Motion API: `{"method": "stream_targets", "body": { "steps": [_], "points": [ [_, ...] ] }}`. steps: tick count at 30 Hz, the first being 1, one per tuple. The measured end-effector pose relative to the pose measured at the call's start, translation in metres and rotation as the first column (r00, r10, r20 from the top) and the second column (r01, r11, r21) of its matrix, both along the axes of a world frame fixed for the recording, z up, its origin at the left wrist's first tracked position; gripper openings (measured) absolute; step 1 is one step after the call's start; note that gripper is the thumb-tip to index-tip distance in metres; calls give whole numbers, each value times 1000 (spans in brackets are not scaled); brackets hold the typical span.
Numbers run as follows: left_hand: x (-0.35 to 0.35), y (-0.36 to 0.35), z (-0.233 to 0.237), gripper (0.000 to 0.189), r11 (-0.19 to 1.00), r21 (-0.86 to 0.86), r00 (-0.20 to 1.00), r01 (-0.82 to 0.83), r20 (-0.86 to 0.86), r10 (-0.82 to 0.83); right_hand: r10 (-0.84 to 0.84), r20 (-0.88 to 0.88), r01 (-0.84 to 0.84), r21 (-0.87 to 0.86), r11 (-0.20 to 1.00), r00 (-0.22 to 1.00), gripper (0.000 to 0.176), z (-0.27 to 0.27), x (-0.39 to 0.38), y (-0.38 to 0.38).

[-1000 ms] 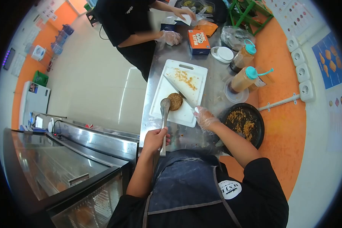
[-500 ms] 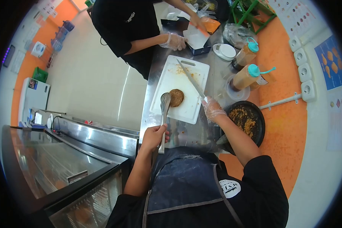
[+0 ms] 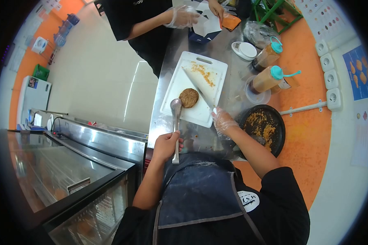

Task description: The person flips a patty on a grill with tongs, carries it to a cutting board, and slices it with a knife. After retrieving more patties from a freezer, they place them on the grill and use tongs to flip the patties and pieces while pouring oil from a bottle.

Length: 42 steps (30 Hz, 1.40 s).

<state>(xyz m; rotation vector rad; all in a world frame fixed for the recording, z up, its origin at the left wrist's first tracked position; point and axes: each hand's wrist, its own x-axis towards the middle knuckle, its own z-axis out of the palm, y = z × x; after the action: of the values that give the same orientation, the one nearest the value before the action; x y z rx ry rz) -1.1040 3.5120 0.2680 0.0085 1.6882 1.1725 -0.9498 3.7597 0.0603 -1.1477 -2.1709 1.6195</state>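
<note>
A round brown patty [image 3: 189, 98] lies on the white cutting board [image 3: 173, 87], with orange crumbs scattered at the board's far end. My left hand [image 3: 167, 146], bare, is wrapped round metal tongs [image 3: 176, 122]; their perforated head rests beside the patty's left edge. In a clear plastic glove, my right hand [image 3: 224, 121] grips the white handle of a long knife [image 3: 197, 88]. The blade slants over the board, right of the patty, its tip pointing away to the left. The fingers of my right hand are partly hidden by the glove.
Right of my forearm sits a black pan [image 3: 281, 127] of crumbs. Sauce bottles [image 3: 267, 80] and a white scale [image 3: 244, 50] stand along the wall side. Across the table, a co-worker's hands hold a dark box [image 3: 204, 36]. A glass display case [image 3: 61, 171] is at the left.
The knife has swung inward over the board, closer to the patty. The co-worker's box now stands with its flaps up, and the gloved hand beside it has lifted.
</note>
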Motion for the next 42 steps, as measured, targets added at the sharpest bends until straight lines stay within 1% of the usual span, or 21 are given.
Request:
{"method": "stream_targets", "body": {
  "steps": [1, 3, 4, 7, 9, 10, 12, 13, 15, 17, 19, 21, 24, 27, 28, 30, 31, 33, 37, 39, 42],
  "points": [
    [1, 1, -5, 39, 1000, -2, 1000, -1, 0, 1, 82, 152, -95, 79, 992, 985, 32, 43, -4, -8],
    [4, 6, -15, 40, 999, 22, 999, 37, -40, -37, 219, 446, -334, 198, 921, 868, 31, 147, -16, -26],
    [4, 9, -4, 42, 998, -27, 995, 63, -75, -65, 219, 447, -335, 199, 921, 867, 31, 145, -13, -26],
    [3, 7, -14, 44, 1000, 15, 998, 14, -66, -13, 172, 427, -284, 214, 935, 888, 31, 143, -11, -23],
    [4, 8, -20, 45, 998, 1, 993, 60, -99, -60, 238, 519, -376, 179, 909, 821, 32, 154, -13, -25],
    [4, 8, -22, 45, 995, -13, 986, 103, -131, -104, 238, 517, -376, 180, 909, 822, 32, 155, -13, -26],
    [3, 9, -16, 45, 995, -26, 984, 99, -149, -101, 223, 435, -330, 187, 925, 873, 34, 163, -15, -27],
    [3, 9, -13, 46, 994, -43, 982, 96, -160, -102, 227, 436, -335, 190, 923, 871, 34, 166, -18, -28],
    [4, 8, -6, 46, 994, -54, 978, 96, -180, -104, 300, 478, -389, 97, 916, 825, 39, 185, -32, -39],
    [4, 7, -7, 46, 992, -68, 973, 103, -199, -115, 302, 494, -397, 98, 913, 816, 40, 197, -48, -51],
    [4, 6, -12, 46, 996, -45, 983, 81, -163, -87, 303, 511, -404, 97, 909, 804, 40, 203, -60, -56],
    [2, 5, -10, 46, 996, -39, 983, 80, -164, -86, 269, 589, -375, 64, 925, 762, 40, 205, -71, -58],
    [-3, 5, -8, 45, 996, -37, 986, 84, -140, -89, 267, 641, -401, 69, 914, 720, 39, 213, -76, -62],
    [-7, 5, -17, 44, 995, -34, 990, 89, -106, -92, 238, 642, -398, 115, 910, 729, 39, 143, -65, -63],
    [-8, 2, -18, 44, 996, -21, 991, 88, -103, -89, 243, 641, -399, 108, 910, 728, 39, 140, -65, -66],
    [-7, -3, -16, 44, 996, -21, 991, 86, -97, -87, 238, 640, -314, 5, 949, 730, 42, 141, -68, -67],
    [-10, -3, -12, 45, 997, -12, 992, 82, -98, -83, 236, 633, -318, 17, 948, 737, 42, 145, -70, -64],
    [-12, -4, -9, 44, 998, -6, 993, 70, -99, -70, 357, 637, -465, 3, 885, 684, 43, 158, -70, -56],
    [-8, -12, -16, 45, 1000, -12, 997, 12, -75, -13, 307, 615, -447, 83, 891, 726, 43, 185, -61, -47],
    [-5, -15, -14, 44, 1000, 6, 997, -30, -65, 30, 321, 527, -427, 90, 900, 787, 42, 189, -58, -46],
    [-1, -21, -8, 44, 992, 16, 991, -125, -55, 126, 354, 572, -480, 80, 873, 740, 40, 209, -59, -69]
  ]
}}
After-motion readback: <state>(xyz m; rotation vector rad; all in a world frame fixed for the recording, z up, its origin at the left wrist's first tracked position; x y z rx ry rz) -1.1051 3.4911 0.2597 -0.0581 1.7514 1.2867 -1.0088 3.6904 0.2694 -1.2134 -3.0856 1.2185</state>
